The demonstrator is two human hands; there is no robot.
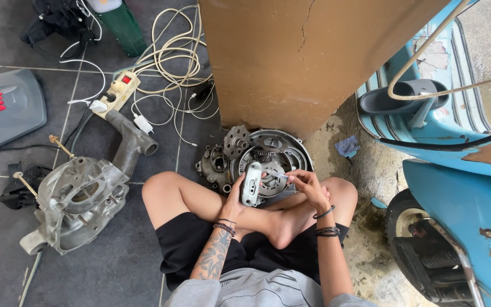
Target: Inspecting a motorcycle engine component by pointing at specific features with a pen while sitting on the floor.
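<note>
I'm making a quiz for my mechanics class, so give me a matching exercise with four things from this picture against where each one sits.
1 engine casing
2 power strip
3 small metal cover
4 blue scooter

a in the left hand
b far right
c floor, left of the knee
d floor, among white cables

Pairs: 1-c, 2-d, 3-a, 4-b

- Packages: none showing anywhere on the tiled floor (7,170).
- Signs and screens: none showing.
- Labels: none readable as such; the nearest marking is a row of small red marks sitting on the grey flat panel (4,108) lying at the left edge, too small to tell apart.
</note>
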